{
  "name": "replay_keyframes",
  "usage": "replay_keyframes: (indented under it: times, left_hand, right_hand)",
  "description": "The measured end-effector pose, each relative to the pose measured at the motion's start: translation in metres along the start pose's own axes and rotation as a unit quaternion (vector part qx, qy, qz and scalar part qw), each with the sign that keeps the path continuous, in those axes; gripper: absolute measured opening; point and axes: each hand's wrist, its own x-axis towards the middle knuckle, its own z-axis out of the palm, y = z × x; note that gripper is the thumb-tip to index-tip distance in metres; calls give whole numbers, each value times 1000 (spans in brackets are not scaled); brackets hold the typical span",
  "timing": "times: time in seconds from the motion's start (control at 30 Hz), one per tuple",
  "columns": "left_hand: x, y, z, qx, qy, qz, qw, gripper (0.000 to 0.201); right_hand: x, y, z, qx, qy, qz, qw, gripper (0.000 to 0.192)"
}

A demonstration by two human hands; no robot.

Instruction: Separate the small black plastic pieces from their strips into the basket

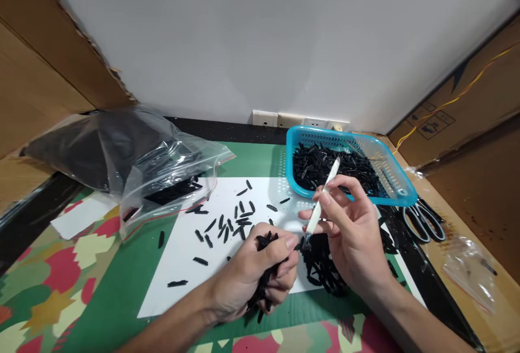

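My left hand (264, 269) is closed around a bunch of small black strips (266, 282), some sticking out below the fingers. Between the thumb and fingertips of my right hand (351, 223) is a slim white-handled tool (320, 201). Its dark lower tip points down by my left fingertips; I cannot make out its exact kind. A pile of black pieces (323, 266) lies under my right hand on a white sheet (174, 255). Loose black strips (225, 228) are scattered across the sheet to the left.
A blue basket (290, 163) of black strips stands behind my right hand. At the left lies a clear zip bag (134, 152) with black contents. Scissors (422, 223) and a small plastic bag (471, 274) are at the right. Cardboard (467, 104) flanks the table; wall sockets (300, 121) are behind.
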Motion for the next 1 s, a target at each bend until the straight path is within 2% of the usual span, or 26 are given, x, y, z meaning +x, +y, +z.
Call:
replay_keyframes:
  times: [0.1,0.3,0.5,1.0]
  left_hand:
    - [-1,-1,-2,9,-13,-9,1000,56]
    - [-1,4,-4,4,8,-6,1000,57]
    - [2,4,-5,13,19,1,1000,56]
    - [6,-1,-13,67,40,-8,997,56]
  right_hand:
    - [0,0,-6,-29,-26,-6,999,19]
    - [-4,-6,-12,-74,-62,-33,995,28]
    - [-9,-12,-10,-137,-53,-79,986,29]
    - [-8,-7,-8,-126,-75,-42,988,31]
